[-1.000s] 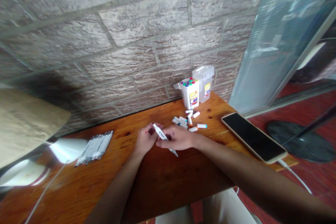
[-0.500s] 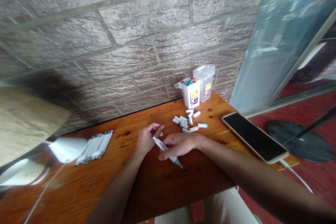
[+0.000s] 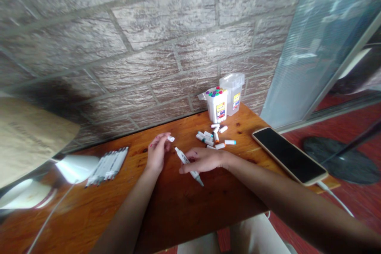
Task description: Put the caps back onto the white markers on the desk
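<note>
a: where's the marker [image 3: 182, 157] rel. to the hands?
b: in the r hand [image 3: 205, 158], lying at a slant under its thumb. l hand [image 3: 157, 151] is just up-left of the marker, w/ a white cap [image 3: 170, 138].
a: diff vs half a sec ago?
b: l hand was right by the marker's upper end, now it's moved off up-left & the cap shows clear, small gap btwn. r hand abt same spot.
a: hands' state?
b: apart from each other. r closed on the marker, thumb across barrel; l pinching the cap w/ fingertips.
a: rest of the bench [image 3: 178, 214]?
b: loose caps [image 3: 220, 146] up-right of the marker, row of pens [image 3: 108, 166] well left of it.
</note>
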A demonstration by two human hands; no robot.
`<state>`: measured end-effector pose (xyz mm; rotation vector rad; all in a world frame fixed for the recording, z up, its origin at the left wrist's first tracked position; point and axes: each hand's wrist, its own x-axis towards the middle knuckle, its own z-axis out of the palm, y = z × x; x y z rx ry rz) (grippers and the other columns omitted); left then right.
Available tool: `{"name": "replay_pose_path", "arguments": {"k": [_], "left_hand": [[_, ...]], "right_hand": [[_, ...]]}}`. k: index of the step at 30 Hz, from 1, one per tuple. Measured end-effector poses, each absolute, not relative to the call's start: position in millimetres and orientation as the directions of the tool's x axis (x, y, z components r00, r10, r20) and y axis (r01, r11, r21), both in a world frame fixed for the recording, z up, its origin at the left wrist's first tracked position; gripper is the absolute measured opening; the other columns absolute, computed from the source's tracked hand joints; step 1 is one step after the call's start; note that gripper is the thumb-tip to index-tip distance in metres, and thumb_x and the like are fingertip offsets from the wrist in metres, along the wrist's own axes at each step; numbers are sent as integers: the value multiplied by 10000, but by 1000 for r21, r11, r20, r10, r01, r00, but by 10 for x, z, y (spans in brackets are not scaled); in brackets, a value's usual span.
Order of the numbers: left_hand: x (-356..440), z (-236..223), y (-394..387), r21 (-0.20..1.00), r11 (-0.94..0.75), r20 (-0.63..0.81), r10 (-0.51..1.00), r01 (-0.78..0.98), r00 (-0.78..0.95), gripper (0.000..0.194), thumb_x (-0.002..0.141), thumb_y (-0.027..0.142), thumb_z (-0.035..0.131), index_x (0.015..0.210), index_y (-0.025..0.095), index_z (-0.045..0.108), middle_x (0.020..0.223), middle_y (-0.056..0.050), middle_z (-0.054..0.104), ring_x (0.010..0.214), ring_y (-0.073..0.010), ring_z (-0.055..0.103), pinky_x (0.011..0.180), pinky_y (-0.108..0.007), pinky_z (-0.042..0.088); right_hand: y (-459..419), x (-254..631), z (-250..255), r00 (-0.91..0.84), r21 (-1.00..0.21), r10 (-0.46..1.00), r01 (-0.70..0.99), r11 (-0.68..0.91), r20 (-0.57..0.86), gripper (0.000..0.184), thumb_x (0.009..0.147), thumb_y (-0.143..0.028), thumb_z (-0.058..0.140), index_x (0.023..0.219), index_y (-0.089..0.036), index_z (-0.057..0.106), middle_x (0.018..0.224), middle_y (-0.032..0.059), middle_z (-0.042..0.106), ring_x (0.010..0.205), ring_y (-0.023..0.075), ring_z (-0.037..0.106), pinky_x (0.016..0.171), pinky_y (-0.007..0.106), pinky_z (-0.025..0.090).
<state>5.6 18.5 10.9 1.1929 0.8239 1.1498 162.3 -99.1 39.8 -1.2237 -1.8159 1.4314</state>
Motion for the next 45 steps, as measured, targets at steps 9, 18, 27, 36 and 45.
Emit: {"name": "replay_pose_path", "arguments": {"k": [9, 18, 27, 36, 45], "left_hand": [[81, 142, 94, 946, 41, 84, 927, -321, 366, 258, 679, 346, 810, 840, 163, 725, 593, 46, 536, 490, -59, 418, 471, -199, 309], [54, 103, 43, 969, -103, 196, 876, -226, 440, 276, 744, 402, 793, 901, 177, 763, 634, 17, 581, 541, -80, 468, 531, -212, 365], [87, 134, -54, 960, -4, 173, 798, -281, 577, 371, 766, 436, 779, 1049, 202, 727, 835, -48, 725, 560, -93, 510, 543, -233, 370], [37, 102, -20, 956, 66, 146, 739, -286, 658, 414, 789, 430, 771, 1146, 230, 716, 693, 7, 624, 580, -100, 547, 570, -236, 374], [44, 63, 36, 951, -22, 208, 783, -308, 586, 358, 764, 464, 780, 968, 171, 749, 679, -2, 628, 563, -82, 516, 531, -221, 338]], "right_hand": [[-956, 1653, 327, -409, -941, 911, 326, 89, -56, 310, 860, -416, 628, 696, -161, 566, 602, -63, 505, 577, 82, 452, 540, 202, 336], [-962, 1665, 381, -354, -940, 932, 337, 47, -80, 415, 797, -527, 682, 640, -173, 531, 579, -61, 493, 551, 86, 427, 511, 215, 311], [-1046, 1596, 459, -258, -973, 943, 147, -176, -209, 445, 751, -605, 691, 808, -175, 592, 563, -86, 377, 483, 66, 331, 446, 204, 241], [-960, 1583, 359, -81, -983, 981, -44, -178, -174, 452, 688, -590, 747, 840, -171, 669, 697, -5, 557, 605, 111, 443, 524, 232, 310], [-984, 1525, 484, -142, -978, 985, -171, -118, -94, 363, 739, -528, 740, 860, -188, 706, 461, -80, 386, 479, 113, 366, 560, 278, 342]]}}
